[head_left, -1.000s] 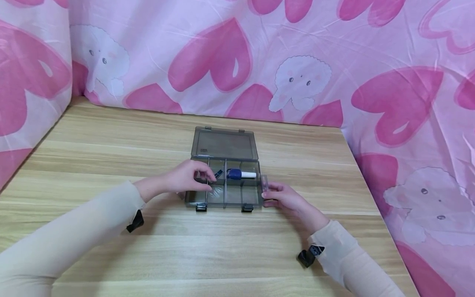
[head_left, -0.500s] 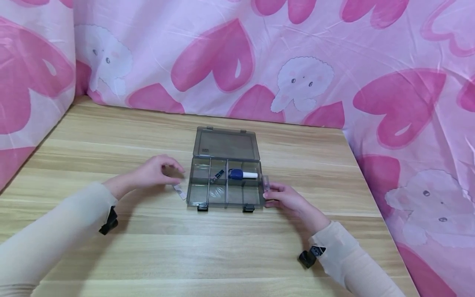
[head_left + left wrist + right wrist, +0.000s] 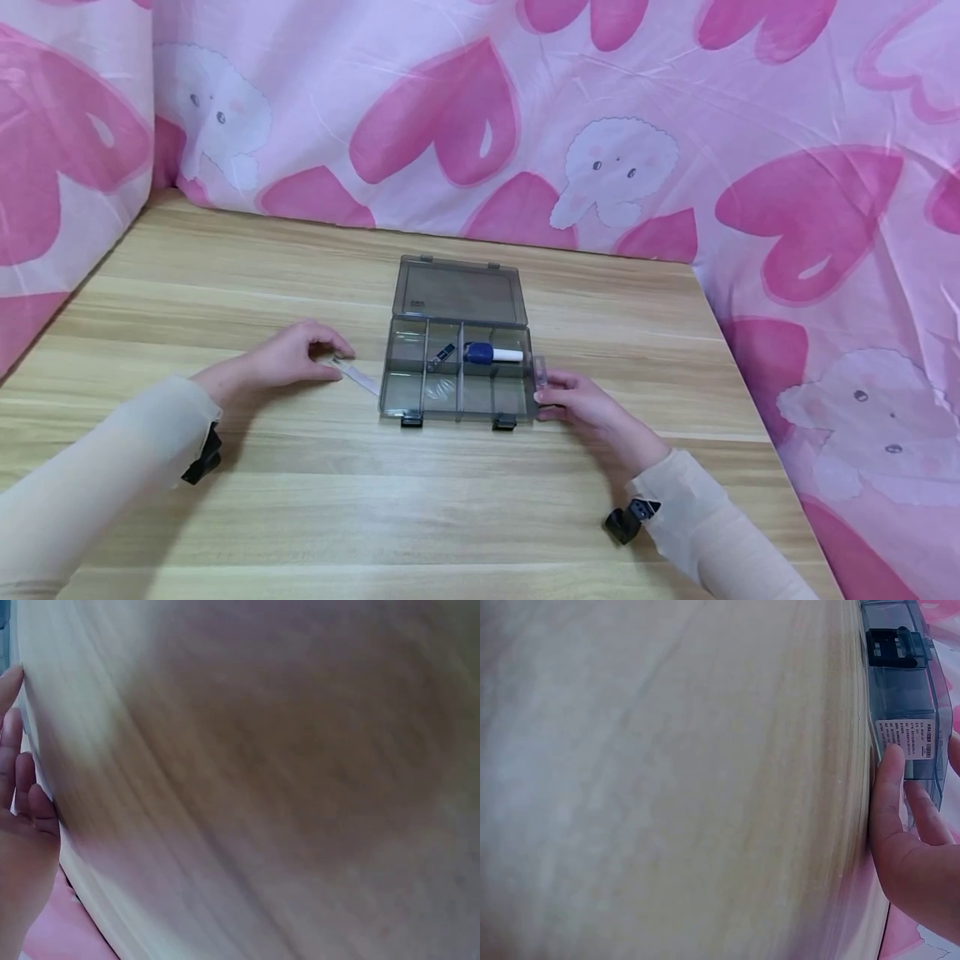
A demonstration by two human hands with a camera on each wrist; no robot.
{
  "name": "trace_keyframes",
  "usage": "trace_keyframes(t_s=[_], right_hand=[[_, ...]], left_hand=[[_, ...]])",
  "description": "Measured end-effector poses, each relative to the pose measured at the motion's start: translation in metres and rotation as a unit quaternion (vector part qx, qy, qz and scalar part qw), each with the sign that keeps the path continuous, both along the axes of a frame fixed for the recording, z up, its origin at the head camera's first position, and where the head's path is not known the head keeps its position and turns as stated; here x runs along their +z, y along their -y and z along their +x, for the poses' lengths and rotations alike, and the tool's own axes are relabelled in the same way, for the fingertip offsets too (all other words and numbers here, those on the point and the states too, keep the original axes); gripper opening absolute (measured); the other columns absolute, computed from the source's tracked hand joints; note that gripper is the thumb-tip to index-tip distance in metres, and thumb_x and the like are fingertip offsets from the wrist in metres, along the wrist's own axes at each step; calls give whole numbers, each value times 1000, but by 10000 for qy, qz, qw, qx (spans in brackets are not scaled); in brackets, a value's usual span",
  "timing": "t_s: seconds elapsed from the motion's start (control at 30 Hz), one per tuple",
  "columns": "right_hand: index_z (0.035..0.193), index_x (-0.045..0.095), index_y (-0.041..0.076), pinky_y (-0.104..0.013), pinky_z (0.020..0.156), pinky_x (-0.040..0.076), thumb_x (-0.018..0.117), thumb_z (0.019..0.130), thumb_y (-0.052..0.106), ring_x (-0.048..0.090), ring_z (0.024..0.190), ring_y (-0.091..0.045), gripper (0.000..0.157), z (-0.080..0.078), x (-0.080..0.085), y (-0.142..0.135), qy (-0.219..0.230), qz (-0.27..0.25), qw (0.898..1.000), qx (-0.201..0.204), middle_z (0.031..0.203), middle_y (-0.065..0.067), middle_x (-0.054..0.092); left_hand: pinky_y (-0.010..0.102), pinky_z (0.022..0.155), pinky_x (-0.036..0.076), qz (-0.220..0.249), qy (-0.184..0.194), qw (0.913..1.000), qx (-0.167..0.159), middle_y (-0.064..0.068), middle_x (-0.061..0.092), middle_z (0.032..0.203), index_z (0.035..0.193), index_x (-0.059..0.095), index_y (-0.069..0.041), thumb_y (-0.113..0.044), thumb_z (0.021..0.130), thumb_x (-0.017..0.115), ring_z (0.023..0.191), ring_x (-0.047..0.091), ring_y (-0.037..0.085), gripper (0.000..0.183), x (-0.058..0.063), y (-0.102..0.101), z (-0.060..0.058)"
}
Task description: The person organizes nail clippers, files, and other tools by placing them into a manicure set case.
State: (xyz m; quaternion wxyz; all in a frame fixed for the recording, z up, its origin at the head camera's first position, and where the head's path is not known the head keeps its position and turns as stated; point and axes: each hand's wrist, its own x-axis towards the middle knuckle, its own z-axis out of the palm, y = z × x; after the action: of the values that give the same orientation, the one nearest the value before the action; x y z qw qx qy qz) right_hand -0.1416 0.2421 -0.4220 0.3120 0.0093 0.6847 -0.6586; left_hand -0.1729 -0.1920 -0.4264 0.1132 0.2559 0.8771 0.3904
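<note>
A smoky see-through compartment box [image 3: 480, 408] lies with its lid [image 3: 461, 290] raised back. Inside it are a nail clipper [image 3: 442, 357] and a blue nail polish bottle [image 3: 480, 353] with a white cap. To the left, my left hand [image 3: 288, 354] pinches the end of a thin whitish strip [image 3: 358, 377], whose other end reaches the box's left side. My right hand [image 3: 577, 400] holds the box's right edge, thumb and fingers around it; in the right wrist view a fingertip touches its label [image 3: 907, 739]. In the left wrist view, the left fingertips are partly cut off.
Two black latches [image 3: 412, 421] stick out from the box's front. A small clear piece [image 3: 540, 369] stands at its right side. The box rests on a wood-grain table [image 3: 420, 508]. Pink curtains with hearts [image 3: 435, 108] hang along the back and sides.
My left hand has moved left from over the box to the whitish strip, which now lies at a different angle, its near end between the fingers. My right hand has stayed at the box.
</note>
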Motion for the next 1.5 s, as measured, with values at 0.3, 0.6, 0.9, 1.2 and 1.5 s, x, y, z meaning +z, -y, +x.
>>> trace_keyframes(t_s=[0.3,0.6,0.9,1.2,1.5], right_hand=[[138,26,-16,-24,79,54,52,88,-1,62,86,-7,58,1,6,-1,129,216,9997,31,99,4,62],[139,28,-13,-25,82,54,54,88,1,63,88,-8,59,-1,5,1,143,328,9993,105,103,2,62],[138,26,-16,-24,78,54,52,86,-2,63,84,-7,59,-1,4,2,143,174,9997,1,98,4,61],[137,26,-16,-24,78,54,52,87,-3,63,84,-7,58,-1,3,1,169,118,9998,-16,96,5,63],[138,27,-15,-24,79,54,53,88,0,63,86,-7,59,-1,4,0,190,202,9996,36,98,4,62]], left_hand=[[23,74,41,29,-423,9986,-327,-2,67,90,95,72,-11,-13,73,79,81,53,10,23,-5,-15,0],[21,68,42,-179,-572,9979,-246,-8,61,79,82,70,-16,-10,77,75,73,48,4,9,-11,-12,3],[19,65,47,177,-366,9990,171,-2,66,78,85,69,-7,-8,79,73,71,52,0,7,-9,-10,6],[20,72,53,123,-172,9994,267,3,70,85,88,70,-5,-4,78,72,76,60,3,10,7,-8,5],[19,70,52,-76,-120,9989,438,4,70,86,89,70,-5,-1,77,72,75,58,2,12,25,-7,4]])
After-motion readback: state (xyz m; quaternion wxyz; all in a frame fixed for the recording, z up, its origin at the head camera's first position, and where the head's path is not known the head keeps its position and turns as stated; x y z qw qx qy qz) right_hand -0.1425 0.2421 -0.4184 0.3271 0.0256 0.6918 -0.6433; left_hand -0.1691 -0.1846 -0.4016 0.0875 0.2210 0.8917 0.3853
